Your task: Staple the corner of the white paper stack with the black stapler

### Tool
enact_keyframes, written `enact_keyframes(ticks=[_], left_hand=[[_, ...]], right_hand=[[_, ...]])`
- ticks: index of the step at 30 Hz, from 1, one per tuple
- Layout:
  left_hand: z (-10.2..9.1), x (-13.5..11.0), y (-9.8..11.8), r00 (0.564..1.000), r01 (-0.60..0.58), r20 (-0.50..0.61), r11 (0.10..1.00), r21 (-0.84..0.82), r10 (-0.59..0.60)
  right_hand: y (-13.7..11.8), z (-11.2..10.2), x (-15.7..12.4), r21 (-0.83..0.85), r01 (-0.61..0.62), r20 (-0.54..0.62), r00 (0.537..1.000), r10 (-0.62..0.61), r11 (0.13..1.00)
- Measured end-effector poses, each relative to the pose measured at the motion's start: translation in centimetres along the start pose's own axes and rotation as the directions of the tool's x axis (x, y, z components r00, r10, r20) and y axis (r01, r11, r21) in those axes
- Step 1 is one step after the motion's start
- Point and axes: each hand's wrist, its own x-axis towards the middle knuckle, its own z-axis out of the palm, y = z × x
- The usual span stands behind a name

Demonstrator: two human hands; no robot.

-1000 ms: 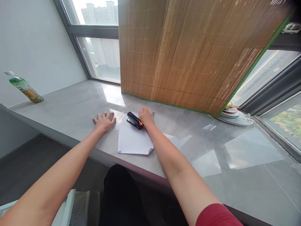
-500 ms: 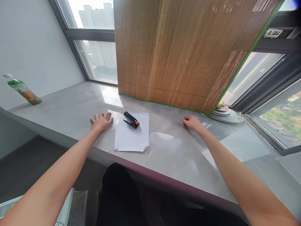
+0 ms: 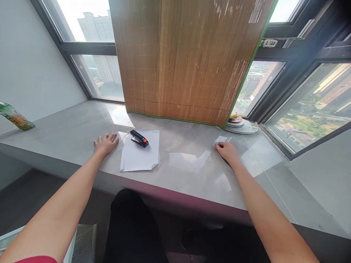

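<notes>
My left hand (image 3: pixel 105 144) lies flat on the grey window sill (image 3: pixel 189 140), fingers spread and holding nothing. Just right of it are several white sheets of paper (image 3: pixel 139 157), with bent corners at the near edge. On their upper part rests a black stapler (image 3: pixel 139 138) with an orange mark. Farther right, my right hand (image 3: pixel 227 152) rests on the sill with its fingers curled closed. Whatever may be inside those fingers is hidden. A pale patch (image 3: pixel 221 139) shows beside the fingertips; I cannot tell whether it is an object or a reflection.
A green-labelled bottle (image 3: pixel 19 117) stands at the far left, cut by the frame's edge. Stacked plates (image 3: pixel 244 127) sit at the back right beside the window. A bamboo blind (image 3: pixel 181 65) hangs behind the sill. My dark-clothed legs (image 3: pixel 131 226) are below the front edge.
The view has turned right, so the sill's things appear farther left. My right hand has slid right along the sill to the pale patch. My left hand stays spread beside the paper.
</notes>
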Motion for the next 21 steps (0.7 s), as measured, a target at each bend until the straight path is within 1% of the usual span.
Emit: enact_keyframes(ticks=[2,4,6,11,13,15,17,19,20,21], left_hand=[[-0.1,-0.2,0.1,1.0,-0.005,-0.008,1.0,0.001,0.005],[-0.2,-0.4,0.2,1.0,-0.005,-0.004,1.0,0.005,0.005],[-0.3,-0.6,0.4,1.0,-0.008,-0.003,1.0,0.007,0.008],[-0.7,-1.2,0.2,0.995,-0.057,-0.08,0.998,0.005,0.057],[-0.9,-1.5,0.2,0.992,-0.079,-0.099,0.997,-0.009,0.078],[-1.1,-1.9,0.7,0.987,-0.119,-0.117,0.991,-0.056,0.112],[-1.0,-2.3,1.9,0.975,-0.201,-0.134,0.966,-0.16,0.18],[-0.5,-2.8,3.8,0.953,-0.3,-0.126,0.913,-0.276,0.275],[-0.2,-3.1,4.8,0.939,-0.344,-0.091,0.888,-0.306,0.333],[0.3,-3.3,5.8,0.922,-0.379,-0.046,0.875,-0.303,0.384]], right_hand=[[1.2,-0.2,0.2,0.203,-0.003,-0.009,1.0,0.005,0.979],[2.1,-0.2,0.4,0.374,-0.042,0.003,0.999,0.044,0.926],[2.4,-0.2,0.3,0.449,-0.069,0.014,0.997,0.07,0.891],[1.6,-0.7,-0.1,0.419,-0.022,0.023,1.0,0.013,0.908],[1.2,-1.0,-0.2,0.423,-0.037,0.029,0.999,0.028,0.905],[1.0,-1.3,-0.3,0.432,-0.056,0.031,0.998,0.047,0.9],[0.9,-1.4,-0.2,0.427,-0.059,0.037,0.998,0.048,0.902],[0.9,-1.4,-0.2,0.41,-0.057,0.036,0.998,0.046,0.91],[0.9,-1.4,-0.2,0.402,-0.056,0.033,0.998,0.047,0.914],[0.9,-1.3,-0.2,0.398,-0.055,0.03,0.998,0.047,0.916]])
